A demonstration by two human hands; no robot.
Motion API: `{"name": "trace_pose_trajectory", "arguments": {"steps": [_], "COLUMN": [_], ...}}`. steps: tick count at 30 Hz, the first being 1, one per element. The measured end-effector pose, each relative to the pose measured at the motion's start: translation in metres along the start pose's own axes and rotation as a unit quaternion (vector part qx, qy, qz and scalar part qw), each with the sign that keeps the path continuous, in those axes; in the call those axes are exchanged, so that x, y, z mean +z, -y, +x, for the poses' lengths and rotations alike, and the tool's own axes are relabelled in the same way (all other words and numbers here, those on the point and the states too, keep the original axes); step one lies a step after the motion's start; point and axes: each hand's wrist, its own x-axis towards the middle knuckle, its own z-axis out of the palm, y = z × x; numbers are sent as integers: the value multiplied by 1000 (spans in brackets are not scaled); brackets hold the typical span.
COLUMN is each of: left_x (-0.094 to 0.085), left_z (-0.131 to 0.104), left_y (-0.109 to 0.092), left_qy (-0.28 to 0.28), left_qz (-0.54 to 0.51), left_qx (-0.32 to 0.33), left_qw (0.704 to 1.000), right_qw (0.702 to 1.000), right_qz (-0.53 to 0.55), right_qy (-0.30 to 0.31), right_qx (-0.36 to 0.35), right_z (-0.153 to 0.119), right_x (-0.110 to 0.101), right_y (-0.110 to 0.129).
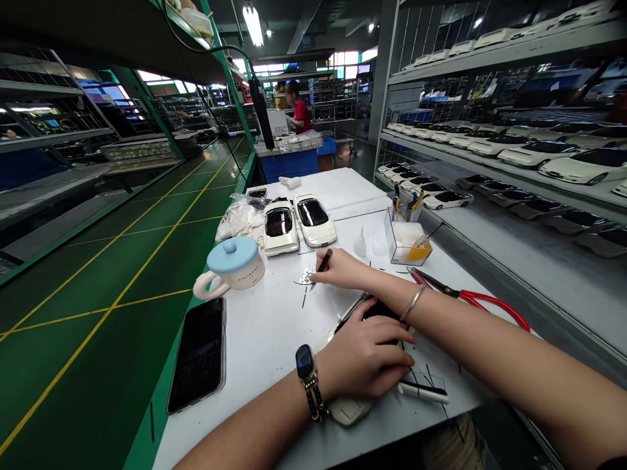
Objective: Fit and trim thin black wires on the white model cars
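Note:
My left hand (367,352) lies over a white model car (349,411) near the table's front edge, with its fingers curled around the dark roof and far side. Much of that car is hidden under the hand and the right forearm. Farther forward, my right hand (340,267) pinches slim black tweezers (324,260), tips pointing down. Those tips are at a small heap of tiny silvery parts (306,276) on the white table. A white strip with dark edging (424,391) sits beside the left fingertips, among thin black slivers.
Two white model cars (280,227) stand beyond the heap, beside a plastic bag (240,219). On the left are a blue-lidded mug (238,264) and a phone (198,352). Red-handled scissors (477,299) and a clear box (409,241) are right. Racks (460,147) hold more cars.

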Motion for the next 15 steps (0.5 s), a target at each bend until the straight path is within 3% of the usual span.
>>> {"name": "trace_pose_trajectory", "arguments": {"steps": [7, 15], "left_x": [0, 2], "left_z": [1, 0], "left_y": [0, 2], "left_qy": [-17, -17], "left_qz": [14, 20], "left_qx": [19, 27], "left_qw": [1000, 999], "right_qw": [998, 997], "right_qz": [10, 11], "right_qy": [15, 9], "right_qx": [63, 73], "right_z": [6, 9], "right_x": [11, 14], "right_y": [2, 0]}}
